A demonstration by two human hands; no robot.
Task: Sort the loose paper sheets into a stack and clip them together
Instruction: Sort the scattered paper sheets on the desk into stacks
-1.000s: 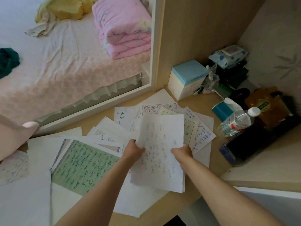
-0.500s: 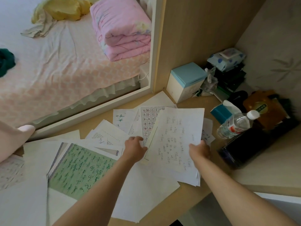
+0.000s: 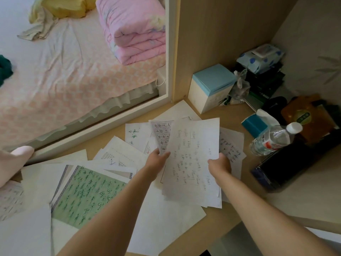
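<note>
Head cam: left hand and right hand each pinch a side edge of the handwritten sheets, long axis pointing away. Most loose sheets lie on the worktop left of the left hand, so it's nearer.

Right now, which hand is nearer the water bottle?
Right. The right hand grips the right edge of the held sheets, the water bottle lying off to its right; the left hand grips their left edge, farther away.
</note>
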